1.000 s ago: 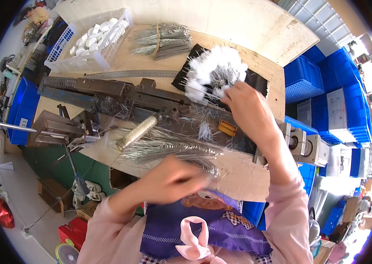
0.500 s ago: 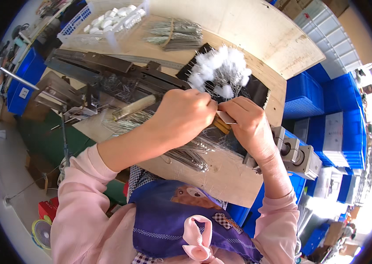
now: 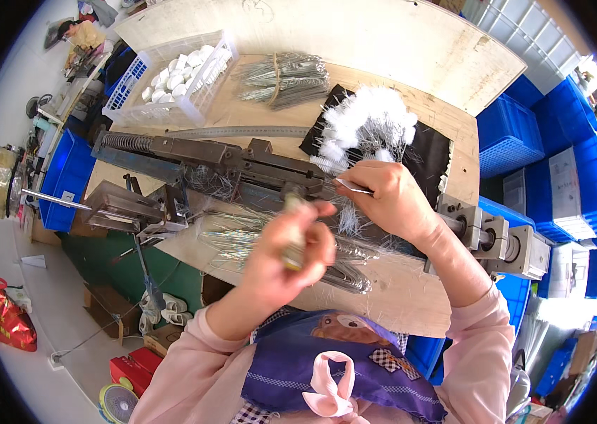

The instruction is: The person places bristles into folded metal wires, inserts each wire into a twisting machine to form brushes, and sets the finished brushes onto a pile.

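Observation:
My left hand [image 3: 281, 247], blurred by motion, is wrapped round the yellowish cylindrical handle [image 3: 293, 258] of a dark metal bench machine [image 3: 221, 159]. To its right, my right hand [image 3: 390, 194] pinches a thin flat white piece [image 3: 355, 186] between thumb and fingers, close to the machine's right end. What else those fingers may hold is hidden. Just beyond my right hand lies a heap of white fluffy tufts on thin wires [image 3: 365, 124], resting on a black cloth [image 3: 431, 155]. Loose thin wires [image 3: 238, 233] spread beneath and left of my left hand.
A white plastic basket [image 3: 196, 109] of white round pieces stands at the far left. Nearby are a banded wire bundle [image 3: 284, 79] and a steel ruler [image 3: 249, 131]. Grey metal clamp-like fittings [image 3: 500, 240] flank my right forearm. Blue bins [image 3: 510, 134] are stacked at right.
My left hand has left my right hand's side and come nearer and to the left, onto the handle. The handle has swung toward me. The head view has shifted.

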Available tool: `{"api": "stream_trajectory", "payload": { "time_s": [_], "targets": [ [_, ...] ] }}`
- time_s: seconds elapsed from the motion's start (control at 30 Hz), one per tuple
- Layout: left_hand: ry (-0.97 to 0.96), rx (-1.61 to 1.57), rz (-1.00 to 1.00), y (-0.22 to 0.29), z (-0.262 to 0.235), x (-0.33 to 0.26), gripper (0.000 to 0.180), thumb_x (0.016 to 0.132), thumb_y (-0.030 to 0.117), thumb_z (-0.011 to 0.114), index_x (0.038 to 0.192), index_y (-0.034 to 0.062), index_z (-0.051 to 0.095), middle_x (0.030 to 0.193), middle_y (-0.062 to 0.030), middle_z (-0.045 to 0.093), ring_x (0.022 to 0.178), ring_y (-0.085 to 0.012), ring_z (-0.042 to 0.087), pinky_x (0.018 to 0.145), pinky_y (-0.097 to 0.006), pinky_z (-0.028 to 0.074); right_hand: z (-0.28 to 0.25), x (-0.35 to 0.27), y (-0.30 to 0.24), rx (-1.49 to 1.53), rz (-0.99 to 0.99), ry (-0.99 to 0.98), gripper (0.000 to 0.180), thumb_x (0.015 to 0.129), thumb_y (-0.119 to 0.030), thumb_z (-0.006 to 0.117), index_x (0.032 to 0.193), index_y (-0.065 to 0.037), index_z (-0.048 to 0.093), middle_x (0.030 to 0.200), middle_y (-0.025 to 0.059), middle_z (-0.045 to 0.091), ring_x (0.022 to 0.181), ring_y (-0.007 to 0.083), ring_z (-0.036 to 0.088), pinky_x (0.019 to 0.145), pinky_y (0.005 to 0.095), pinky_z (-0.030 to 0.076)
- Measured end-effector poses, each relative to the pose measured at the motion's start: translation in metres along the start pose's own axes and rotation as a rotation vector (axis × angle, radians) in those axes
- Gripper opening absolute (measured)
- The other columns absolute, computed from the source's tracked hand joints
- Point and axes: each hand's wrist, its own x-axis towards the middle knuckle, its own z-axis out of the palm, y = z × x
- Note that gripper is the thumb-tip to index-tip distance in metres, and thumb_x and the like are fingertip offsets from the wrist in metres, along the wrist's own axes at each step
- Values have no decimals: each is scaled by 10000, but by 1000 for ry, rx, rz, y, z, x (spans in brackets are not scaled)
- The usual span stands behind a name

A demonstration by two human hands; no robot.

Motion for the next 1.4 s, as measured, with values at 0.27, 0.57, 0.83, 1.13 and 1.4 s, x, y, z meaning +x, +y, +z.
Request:
{"api": "stream_trajectory", "payload": {
  "time_s": [0.27,0.57,0.83,1.13,1.4],
  "targets": [
    [116,1178,369,-8,-77,6,216,889,204,635,947,4,576,647,-18,585,446,-84,477,430,-239,369,-2,-7,-41,-386,-76,78,195,691,1,648,882,-38,660,857,112,596,756,296,623,620,365,510],
    [1110,1442,880,58,-157,-116,242,921,227,587,915,-13,612,670,-46,572,525,-143,479,498,-290,372,28,-103,29,-517,504,-90,316,827,-76,646,1107,-35,503,1016,205,599,909,402,597,700,495,496],
    [1250,2026,960,32,-147,-124,401,917,246,581,1222,-6,513,1199,-217,533,1085,-345,527,949,-401,405,31,-90,30,-438,405,14,176,861,-83,633,906,-20,474,892,173,580,782,426,581,654,492,461],
    [742,478,409,59,-162,-51,382,946,377,551,983,5,630,689,-54,614,431,-84,487,366,-225,329,-12,-104,-53,59,604,-122,134,873,-61,624,812,20,536,698,117,530,593,176,485,555,315,394],
    [640,542,834,3,-102,-29,247,1007,261,460,887,57,532,561,41,374,411,-31,300,351,-198,219,-56,-138,-60,401,687,150,54,879,-15,586,839,9,558,812,58,572,687,93,501,604,235,399]
  ]
}}
